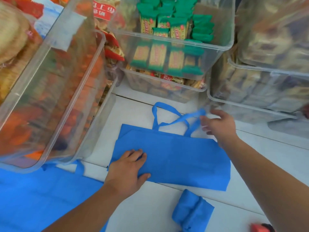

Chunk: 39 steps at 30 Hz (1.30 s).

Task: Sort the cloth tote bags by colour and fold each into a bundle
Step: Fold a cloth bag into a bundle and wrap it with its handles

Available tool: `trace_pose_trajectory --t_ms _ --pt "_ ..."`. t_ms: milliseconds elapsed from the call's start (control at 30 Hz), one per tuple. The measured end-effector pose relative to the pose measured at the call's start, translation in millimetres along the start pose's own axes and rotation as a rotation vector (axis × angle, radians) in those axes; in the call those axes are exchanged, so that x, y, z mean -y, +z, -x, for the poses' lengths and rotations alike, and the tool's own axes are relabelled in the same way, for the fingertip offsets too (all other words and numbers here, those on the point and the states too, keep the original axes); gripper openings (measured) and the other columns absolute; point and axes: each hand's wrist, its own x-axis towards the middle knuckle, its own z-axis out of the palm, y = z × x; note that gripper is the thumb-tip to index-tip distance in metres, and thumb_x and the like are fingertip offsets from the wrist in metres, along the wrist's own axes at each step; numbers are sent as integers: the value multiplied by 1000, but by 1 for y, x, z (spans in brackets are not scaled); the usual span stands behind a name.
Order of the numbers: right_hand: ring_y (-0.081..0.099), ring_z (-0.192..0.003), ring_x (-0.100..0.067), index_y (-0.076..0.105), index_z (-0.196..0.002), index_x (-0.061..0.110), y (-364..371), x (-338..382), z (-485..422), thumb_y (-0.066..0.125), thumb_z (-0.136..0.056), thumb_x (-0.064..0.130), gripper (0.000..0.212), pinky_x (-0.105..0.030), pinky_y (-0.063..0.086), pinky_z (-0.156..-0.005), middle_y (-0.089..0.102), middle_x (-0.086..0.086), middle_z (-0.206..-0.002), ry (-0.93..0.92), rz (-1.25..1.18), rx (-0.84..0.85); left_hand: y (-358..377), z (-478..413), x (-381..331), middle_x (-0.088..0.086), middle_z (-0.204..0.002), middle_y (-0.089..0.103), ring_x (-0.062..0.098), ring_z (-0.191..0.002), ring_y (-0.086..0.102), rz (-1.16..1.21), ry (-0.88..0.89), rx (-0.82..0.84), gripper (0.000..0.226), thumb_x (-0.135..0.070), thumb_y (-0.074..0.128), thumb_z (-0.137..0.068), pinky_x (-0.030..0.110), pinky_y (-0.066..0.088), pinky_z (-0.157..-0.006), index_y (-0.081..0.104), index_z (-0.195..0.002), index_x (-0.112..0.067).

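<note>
A blue cloth tote bag [180,158] lies flat on the white surface, folded lengthwise into a band, its two handles pointing away from me. My left hand [128,169] presses flat on the bag's left end, fingers straight. My right hand [217,124] is at the right handle [192,118], fingers curled round the strap. A finished blue bundle [192,211] lies near the front edge, below the bag. More flat blue bags [41,195] are spread at the lower left.
Clear plastic bins of wrapped snacks surround the work area: a large one [50,97] at left, a stacked pair [167,47] behind the bag, more bins [267,72] at right. A red object [259,228] shows at the bottom right corner.
</note>
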Motion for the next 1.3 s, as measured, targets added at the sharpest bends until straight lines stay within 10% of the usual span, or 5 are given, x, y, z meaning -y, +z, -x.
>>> trace_pose_trajectory --t_ms 200,333,600,1000,1300 --pt "63 -90 -18 62 -98 30 8 -23 44 65 -90 37 11 -36 52 -77 66 10 -95 -380 555 -102 -6 0 -2 -14 -133 63 13 -116 60 -30 6 51 64 -75 51 -75 31 58 -53 66 -123 -35" --pt "36 -146 -39 62 -132 28 23 -83 101 54 -94 56 48 -56 25 -120 48 -11 -152 -880 1025 39 -5 3 5 -12 -147 54 15 -131 56 -43 59 117 70 -81 53 -70 33 62 -67 61 -125 -38" --pt "-16 -155 -16 23 -148 64 26 -97 76 10 -81 82 71 -47 -11 -124 3 24 -165 -461 999 354 -15 -6 31 1 -142 61 22 -116 65 -158 347 128 51 -30 75 -67 29 57 -54 68 -118 -29" --pt "67 -108 -12 71 -114 41 -60 -76 63 76 -84 46 31 -31 56 -89 68 18 -125 -662 964 422 -63 -40 53 -4 -68 51 14 -66 51 329 -38 405 29 -46 48 -103 32 44 -65 51 -84 -24" --pt "63 -84 -20 69 -88 25 -53 -73 39 87 -77 35 23 -33 50 -69 68 -1 -93 -48 317 6 -61 -72 0 0 -125 54 24 -106 56 -35 44 304 35 -31 45 -102 39 50 -81 45 -136 -21"
